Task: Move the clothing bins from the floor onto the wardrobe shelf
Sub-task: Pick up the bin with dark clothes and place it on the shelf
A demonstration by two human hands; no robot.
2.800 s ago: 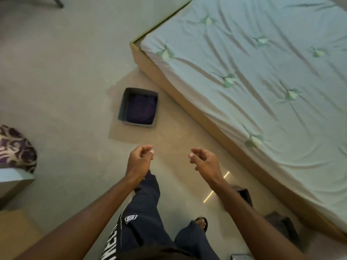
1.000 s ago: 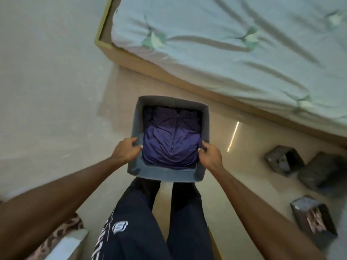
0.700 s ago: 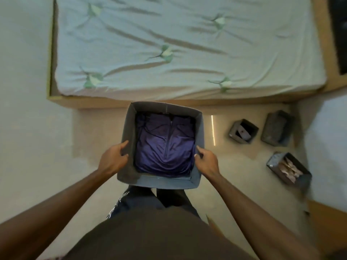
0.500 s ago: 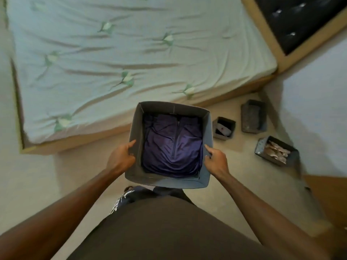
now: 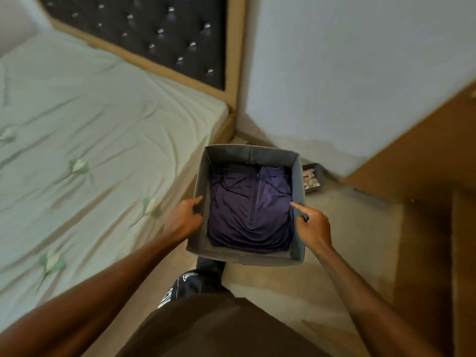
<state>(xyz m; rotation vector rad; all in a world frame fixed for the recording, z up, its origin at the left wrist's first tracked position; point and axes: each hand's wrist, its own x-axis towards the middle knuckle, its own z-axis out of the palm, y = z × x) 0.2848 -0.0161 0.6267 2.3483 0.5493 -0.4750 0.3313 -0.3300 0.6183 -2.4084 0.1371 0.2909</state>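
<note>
I hold a grey fabric bin [image 5: 251, 153] in front of my body, well above the floor. A folded purple zip top [image 5: 249, 207] lies inside it. My left hand [image 5: 184, 220] grips the bin's left wall, with the thumb along the rim. My right hand [image 5: 311, 228] grips the right wall, thumb over the rim on the inside. Behind the held bin's right edge a second grey bin [image 5: 313, 177] with pale items stands on the floor by the wall.
A bed with a pale green sheet [image 5: 77, 150] fills the left side, under a dark tufted headboard [image 5: 154, 34]. A white wall [image 5: 347, 73] rises ahead. Brown wooden furniture [image 5: 425, 176] stands at the right. Beige floor [image 5: 347, 228] lies between them.
Both hands took hold of the bin on the floor and lifted it. I have turned right with it: the bed slid left, the headboard, wall and wooden furniture came into view.
</note>
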